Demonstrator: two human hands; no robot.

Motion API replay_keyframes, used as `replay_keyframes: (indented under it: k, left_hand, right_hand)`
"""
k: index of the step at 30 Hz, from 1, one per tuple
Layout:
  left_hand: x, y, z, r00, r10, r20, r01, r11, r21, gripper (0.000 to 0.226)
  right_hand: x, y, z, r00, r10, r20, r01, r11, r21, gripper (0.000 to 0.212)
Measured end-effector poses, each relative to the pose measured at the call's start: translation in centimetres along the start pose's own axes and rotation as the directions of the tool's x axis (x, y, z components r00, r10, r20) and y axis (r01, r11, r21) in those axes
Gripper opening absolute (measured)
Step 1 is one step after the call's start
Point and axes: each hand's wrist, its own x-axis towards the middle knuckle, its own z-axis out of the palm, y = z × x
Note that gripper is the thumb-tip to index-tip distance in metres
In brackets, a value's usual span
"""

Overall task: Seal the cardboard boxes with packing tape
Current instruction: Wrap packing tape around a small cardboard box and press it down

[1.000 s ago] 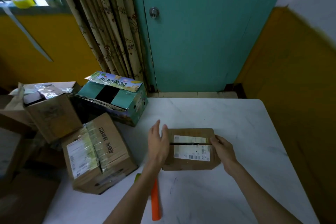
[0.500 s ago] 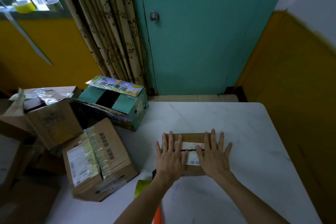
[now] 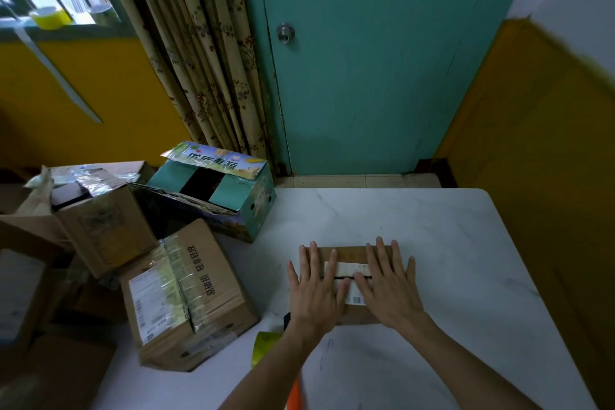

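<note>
A small flat cardboard box [image 3: 349,253] with a white shipping label lies on the white table [image 3: 449,243]; a dark seam runs across its top between the two flaps. My left hand [image 3: 314,293] lies flat on the box's left half, fingers straight and spread. My right hand [image 3: 389,286] lies flat on the right half in the same way. Under my left forearm a yellow-green tape roll [image 3: 264,344] and an orange handle [image 3: 294,394] peek out; most of that tool is hidden.
A taped brown box [image 3: 186,296] sits at the table's left edge. Behind it stand a teal printed box [image 3: 226,196] with open flaps and another open brown box [image 3: 93,220]. More cardboard lies at the far left. A teal door and yellow walls close off the back and right.
A second ago my hands held the box by its left and right ends. They came onto the top and now press flat on the flaps, barely shifting over the last half second.
</note>
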Motion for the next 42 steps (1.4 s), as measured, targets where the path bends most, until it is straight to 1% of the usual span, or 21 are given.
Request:
replay_keyframes:
  k: [3, 8, 11, 13, 14, 16, 21, 23, 25, 26, 28, 31, 32, 33, 34, 36, 37, 38, 39, 41, 42]
  left_hand:
    - [0.3, 0.0, -0.3, 1.0, 0.0, 0.025, 0.0, 1.0, 0.013, 0.077]
    - [0.4, 0.1, -0.4, 0.999, 0.002, 0.038, -0.003, 1.0, 0.023, 0.087]
    - [0.4, -0.2, -0.2, 1.0, -0.001, -0.008, 0.001, 1.0, -0.01, 0.079]
    - [0.6, -0.5, 0.2, 0.992, -0.068, -0.109, 0.068, 0.998, -0.006, 0.074]
    - [0.6, -0.6, 0.7, 0.989, -0.099, -0.111, 0.097, 0.995, -0.025, 0.072]
    - [0.8, -0.8, 1.6, 0.991, -0.113, -0.072, 0.113, 0.994, -0.003, 0.071]
    - [0.9, -0.9, 2.2, 0.994, -0.109, 0.014, 0.109, 0.993, -0.038, 0.076]
    - [0.7, -0.8, 1.8, 0.991, -0.122, 0.046, 0.124, 0.991, -0.045, 0.084]
    - [0.6, -0.9, 1.1, 0.992, -0.12, 0.031, 0.121, 0.992, -0.045, 0.092]
    - [0.3, -1.0, 0.7, 0.993, -0.103, 0.05, 0.107, 0.991, -0.078, 0.095]
    - [-0.5, -1.3, -0.4, 0.997, -0.072, 0.029, 0.076, 0.984, -0.164, 0.094]
    - [-2.3, -2.5, -0.9, 0.987, -0.116, -0.115, 0.063, 0.921, -0.385, 0.071]
    - [-3.0, -3.3, -0.7, 0.972, -0.161, -0.172, 0.072, 0.898, -0.435, 0.059]
    - [-3.7, -4.3, -0.4, 0.955, -0.212, -0.206, 0.096, 0.882, -0.462, 0.048]
    - [-4.6, -5.4, 0.0, 0.94, -0.263, -0.219, 0.133, 0.87, -0.474, 0.04]
    - [-6.2, -7.5, 0.9, 0.918, -0.327, -0.225, 0.181, 0.849, -0.497, 0.023]
    - [-7.1, -8.4, 1.4, 0.911, -0.346, -0.224, 0.201, 0.847, -0.492, 0.017]
    - [-7.9, -9.1, 1.8, 0.905, -0.372, -0.207, 0.237, 0.845, -0.479, 0.017]
    - [-8.5, -9.7, 2.1, 0.9, -0.401, -0.172, 0.29, 0.844, -0.452, 0.024]
    - [-9.4, -10.3, 2.6, 0.872, -0.488, -0.038, 0.442, 0.818, -0.369, 0.043]
    - [-9.7, -10.5, 2.5, 0.846, -0.531, 0.047, 0.514, 0.791, -0.332, 0.048]
  right_hand:
    - [0.3, 0.2, 0.2, 1.0, -0.009, 0.027, 0.009, 1.0, 0.016, 0.112]
    - [0.3, 0.1, 0.0, 1.0, -0.001, 0.016, 0.0, 0.999, 0.034, 0.113]
    - [0.2, -0.3, -0.8, 0.997, 0.035, 0.071, -0.038, 0.998, 0.043, 0.117]
    - [0.4, -0.8, -1.1, 0.994, 0.076, 0.08, -0.079, 0.996, 0.033, 0.107]
    - [0.4, -0.9, -0.7, 0.993, 0.09, 0.07, -0.092, 0.996, 0.021, 0.098]
    - [0.5, -0.9, 0.2, 0.991, 0.104, 0.08, -0.108, 0.993, 0.052, 0.089]
    - [0.9, -0.6, 0.8, 0.998, 0.054, 0.013, -0.054, 0.997, 0.051, 0.109]
    - [0.9, -0.6, 1.0, 0.999, 0.049, -0.009, -0.049, 0.998, 0.046, 0.11]
    - [1.0, -0.5, 1.1, 0.998, 0.057, 0.003, -0.057, 0.998, 0.035, 0.112]
    - [1.0, -0.4, 1.0, 0.998, 0.058, 0.001, -0.058, 0.998, 0.038, 0.114]
    - [0.8, -0.4, 0.5, 0.998, 0.061, 0.016, -0.062, 0.997, 0.053, 0.117]
    - [0.4, -0.4, -0.5, 0.999, 0.052, 0.001, -0.052, 0.994, 0.099, 0.111]
    - [0.2, -0.4, -0.7, 0.998, 0.054, -0.026, -0.05, 0.992, 0.118, 0.103]
    - [0.0, -0.5, -0.8, 0.994, 0.058, -0.092, -0.043, 0.986, 0.16, 0.095]
    - [-0.5, -0.7, -0.6, 0.978, 0.076, -0.193, -0.025, 0.968, 0.251, 0.088]
    - [-1.6, -1.0, -0.4, 0.888, 0.16, -0.432, 0.075, 0.875, 0.478, 0.067]
    - [-2.1, -1.3, -0.2, 0.81, 0.2, -0.551, 0.164, 0.825, 0.541, 0.055]
    - [-2.7, -1.7, -0.1, 0.738, 0.228, -0.635, 0.24, 0.791, 0.562, 0.046]
    - [-3.4, -2.3, -0.1, 0.692, 0.238, -0.682, 0.297, 0.768, 0.568, 0.039]
    - [-5.5, -4.4, -0.3, 0.67, 0.192, -0.717, 0.406, 0.714, 0.57, 0.033]
    - [-6.5, -5.7, -0.2, 0.697, 0.131, -0.705, 0.458, 0.675, 0.578, 0.03]
